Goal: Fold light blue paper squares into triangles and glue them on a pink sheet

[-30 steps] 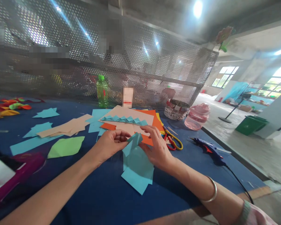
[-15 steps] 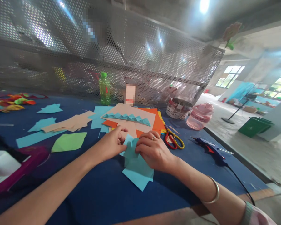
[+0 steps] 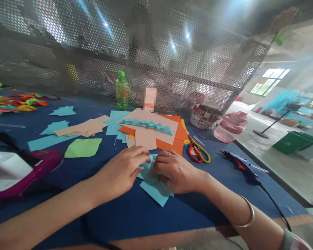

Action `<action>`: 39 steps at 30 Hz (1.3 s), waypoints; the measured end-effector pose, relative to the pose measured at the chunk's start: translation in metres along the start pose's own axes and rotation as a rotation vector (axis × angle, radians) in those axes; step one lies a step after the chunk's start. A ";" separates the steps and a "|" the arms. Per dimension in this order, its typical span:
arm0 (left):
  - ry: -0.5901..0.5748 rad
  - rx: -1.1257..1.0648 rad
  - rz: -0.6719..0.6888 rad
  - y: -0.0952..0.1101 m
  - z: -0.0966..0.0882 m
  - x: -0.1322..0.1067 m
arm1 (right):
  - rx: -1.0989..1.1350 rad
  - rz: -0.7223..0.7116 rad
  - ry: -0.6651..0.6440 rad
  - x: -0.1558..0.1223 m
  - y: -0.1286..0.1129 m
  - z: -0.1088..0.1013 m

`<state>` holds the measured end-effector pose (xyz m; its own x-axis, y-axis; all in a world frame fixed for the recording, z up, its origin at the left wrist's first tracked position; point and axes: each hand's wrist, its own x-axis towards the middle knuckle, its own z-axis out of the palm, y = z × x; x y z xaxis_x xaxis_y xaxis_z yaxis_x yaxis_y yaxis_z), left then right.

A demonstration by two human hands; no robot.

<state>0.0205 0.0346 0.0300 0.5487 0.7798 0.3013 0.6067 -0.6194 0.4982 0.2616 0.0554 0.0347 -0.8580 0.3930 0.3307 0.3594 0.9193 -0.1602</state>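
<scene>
Both hands are closed on a piece of light-blue paper low over the blue table. My left hand has its fingers curled on the paper's left and upper edge. From the other side my right hand, with a ring on one finger, grips the paper; its fingertips are partly hidden. Beneath lie more light-blue paper sheets. Just beyond the hands, a row of folded blue paper triangles rests on a pale pink sheet, with orange paper under it.
Scissors and a glue gun with a cord lie to the right. Behind them stand a woven basket and a pink plastic jug. A green bottle stands near the perforated panel. Green paper and a magenta device are left.
My left hand has come in over the blue paper, its fingers now closer to the right hand. The paper's raised edge is lower. The whole view has shifted slightly.
</scene>
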 end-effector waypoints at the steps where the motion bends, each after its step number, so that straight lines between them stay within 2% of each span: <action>1: -0.032 0.010 0.062 0.000 -0.001 -0.002 | 0.044 0.021 -0.011 0.000 0.000 -0.001; 5: -0.101 0.044 0.205 -0.009 -0.003 -0.010 | 0.222 0.097 -0.033 0.001 0.002 -0.004; 11: -0.043 0.183 0.305 -0.016 -0.001 -0.023 | 0.426 0.189 -0.022 0.002 0.011 0.000; 17: -0.054 0.241 0.393 -0.018 0.003 -0.024 | 0.407 0.361 0.012 0.004 0.006 0.008; 24: -0.090 0.242 0.352 -0.015 0.003 -0.026 | 0.319 0.487 0.080 0.007 -0.006 0.015; 31: -0.042 0.174 0.354 -0.013 0.003 -0.025 | 0.281 0.488 0.128 0.006 -0.008 0.021; 39: -0.085 0.220 0.335 -0.010 -0.001 -0.025 | 0.276 0.519 0.111 0.007 -0.010 0.021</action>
<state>0.0004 0.0211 0.0184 0.7769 0.5273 0.3440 0.4899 -0.8495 0.1959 0.2443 0.0483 0.0193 -0.5464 0.8031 0.2375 0.6002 0.5734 -0.5576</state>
